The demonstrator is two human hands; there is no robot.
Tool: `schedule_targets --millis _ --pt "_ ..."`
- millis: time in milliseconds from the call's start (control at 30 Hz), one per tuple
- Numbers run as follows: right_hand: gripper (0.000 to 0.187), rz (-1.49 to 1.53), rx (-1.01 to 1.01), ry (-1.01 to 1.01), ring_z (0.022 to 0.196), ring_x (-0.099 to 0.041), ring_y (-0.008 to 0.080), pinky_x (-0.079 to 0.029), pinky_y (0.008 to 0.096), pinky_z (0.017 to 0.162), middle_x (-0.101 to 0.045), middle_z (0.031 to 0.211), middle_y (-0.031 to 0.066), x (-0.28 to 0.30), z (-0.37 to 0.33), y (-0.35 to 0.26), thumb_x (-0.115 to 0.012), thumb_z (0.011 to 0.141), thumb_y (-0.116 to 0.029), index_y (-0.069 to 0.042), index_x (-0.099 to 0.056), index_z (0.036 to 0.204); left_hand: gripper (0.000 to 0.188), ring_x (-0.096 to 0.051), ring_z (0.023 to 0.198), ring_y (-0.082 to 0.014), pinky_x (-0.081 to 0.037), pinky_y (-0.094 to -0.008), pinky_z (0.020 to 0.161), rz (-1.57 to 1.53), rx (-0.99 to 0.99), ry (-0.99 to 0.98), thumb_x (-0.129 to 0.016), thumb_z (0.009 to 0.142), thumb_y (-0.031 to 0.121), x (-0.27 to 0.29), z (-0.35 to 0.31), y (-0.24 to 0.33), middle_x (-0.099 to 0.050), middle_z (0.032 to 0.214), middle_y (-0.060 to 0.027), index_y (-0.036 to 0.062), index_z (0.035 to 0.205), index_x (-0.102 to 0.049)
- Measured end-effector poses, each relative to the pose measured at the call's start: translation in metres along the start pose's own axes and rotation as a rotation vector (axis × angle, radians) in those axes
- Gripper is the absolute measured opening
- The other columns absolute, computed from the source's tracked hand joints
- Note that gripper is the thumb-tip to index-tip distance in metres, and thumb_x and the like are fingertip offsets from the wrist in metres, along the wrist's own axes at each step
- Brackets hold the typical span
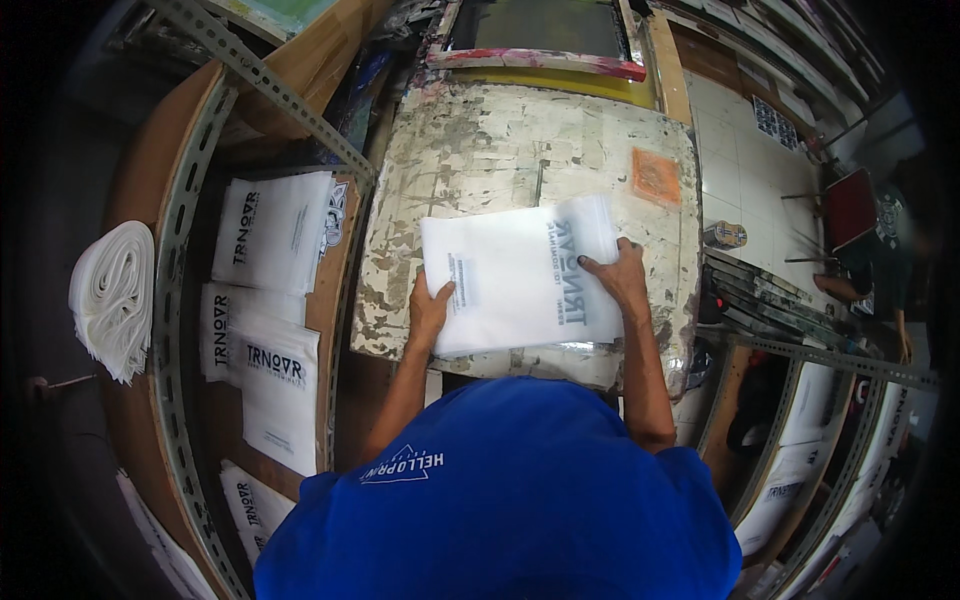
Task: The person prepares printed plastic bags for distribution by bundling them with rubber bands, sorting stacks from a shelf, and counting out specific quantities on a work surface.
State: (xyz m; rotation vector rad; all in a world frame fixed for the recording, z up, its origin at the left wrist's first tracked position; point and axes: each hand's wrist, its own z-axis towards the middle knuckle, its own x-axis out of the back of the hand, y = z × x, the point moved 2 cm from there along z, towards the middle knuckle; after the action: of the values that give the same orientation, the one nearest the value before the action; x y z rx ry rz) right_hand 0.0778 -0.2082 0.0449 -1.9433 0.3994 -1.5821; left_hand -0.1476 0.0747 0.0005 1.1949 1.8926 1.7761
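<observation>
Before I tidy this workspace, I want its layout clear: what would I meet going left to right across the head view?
Rolled white bundle, printed sheets on the left shelves, left hand, held white stack, right hand, red chair.

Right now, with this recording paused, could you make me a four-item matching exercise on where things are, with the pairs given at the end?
Things
1. White printed sheets
2. Orange square patch
3. Rolled white bundle
4. Screen-printing frame

Places
A. Far left, outside the perforated metal upright
B. Past the far edge of the worktable
C. Between the left hand and the right hand, in the grip of both
D. On the worktable's surface, toward its right edge

Right pairs: 1-C, 2-D, 3-A, 4-B
</observation>
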Motion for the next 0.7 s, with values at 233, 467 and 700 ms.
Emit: schedule_targets --millis 233,467,700 --pt "0.074 0.207 -0.21 -0.296 0.096 -0.067 0.0375 -0.055 0.039 0.081 -0.062 0.11 0.0317 0.002 0.009 -0.003 -0.089 0.065 -0.03 0.013 -0.054 0.113 0.03 -0.068 0.082 -0.0197 -0.055 -0.0321 0.072 0.108 0.121 -0.063 -0.069 0.087 0.005 0.008 0.003 0.022 -0.072 0.098 -0.0143 -0.0053 0.114 -0.062" --pt "0.082 0.1 0.013 -0.09 0.098 -0.066 0.0463 -0.052 0.0466 0.089 -0.065 0.104 0.035 -0.006 -0.007 -0.027 -0.091 0.06 -0.029 0.009 -0.046 0.118 0.028 -0.07 0.083 -0.0237 -0.055 -0.0348 0.076 0.148 0.006 0.035 -0.071 0.084 0.008 -0.001 0.004 0.029 -0.072 0.095 -0.017 -0.006 0.108 -0.065" --pt "0.065 0.321 -0.159 -0.332 0.09 -0.069 0.0315 -0.055 0.037 0.082 -0.069 0.103 0.0222 0.01 0.002 -0.018 -0.086 0.064 -0.015 0.007 -0.056 0.118 0.029 -0.068 0.086 -0.0179 -0.055 -0.0318 0.075 -0.075 0.11 -0.007 -0.069 0.089 0.006 0.001 0.007 0.025 -0.072 0.098 -0.0124 -0.0046 0.115 -0.064"
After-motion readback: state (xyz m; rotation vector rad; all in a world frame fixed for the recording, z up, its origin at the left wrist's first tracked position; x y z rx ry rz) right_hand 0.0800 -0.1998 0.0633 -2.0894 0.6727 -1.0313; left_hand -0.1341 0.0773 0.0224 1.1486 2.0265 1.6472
